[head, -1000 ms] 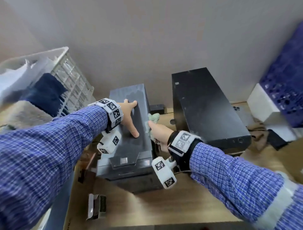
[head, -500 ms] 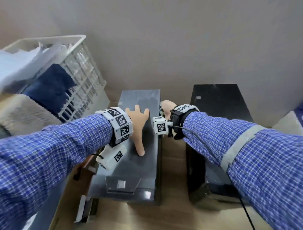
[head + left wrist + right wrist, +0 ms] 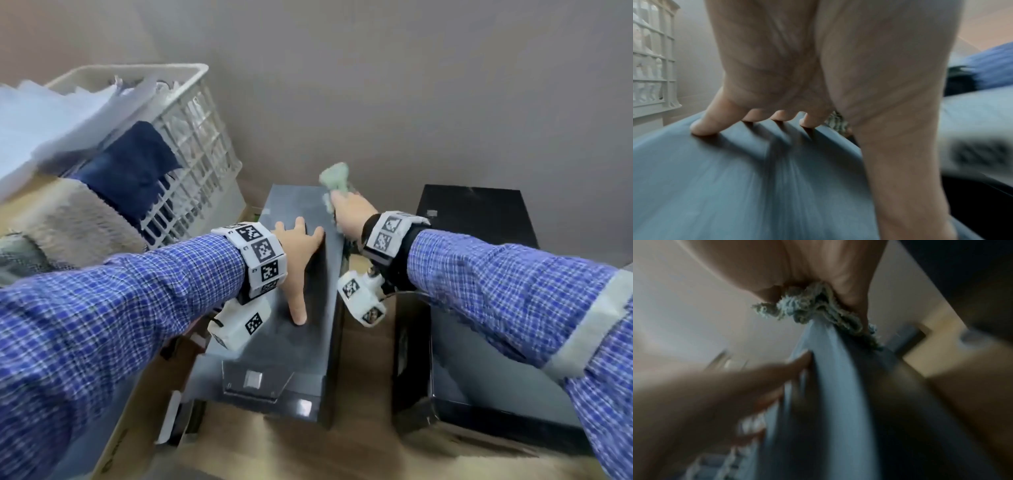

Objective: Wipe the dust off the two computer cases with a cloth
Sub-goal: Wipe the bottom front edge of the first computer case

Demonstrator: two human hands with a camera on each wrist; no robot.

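Observation:
A dusty grey computer case (image 3: 291, 346) stands in the middle of the floor, a black case (image 3: 479, 219) to its right. My left hand (image 3: 299, 253) lies flat on the grey case's top (image 3: 735, 186), fingers spread, thumb pointing back toward me. My right hand (image 3: 349, 214) grips a pale green cloth (image 3: 334, 178) at the far right edge of the grey case. In the right wrist view the bunched cloth (image 3: 813, 308) presses on the case's top edge (image 3: 830, 386). My right arm hides much of the black case.
A white lattice laundry basket (image 3: 191, 137) with white and navy cloth stands at the left, against the grey wall. A beige woven bundle (image 3: 75, 219) lies before it. Wooden floor (image 3: 370, 394) shows between the cases. A small box (image 3: 178, 414) lies at the grey case's near left.
My right hand has slid the cloth along the grey case's right edge toward the wall, and the cloth now sticks up above the hand. My left hand stays pressed on the top.

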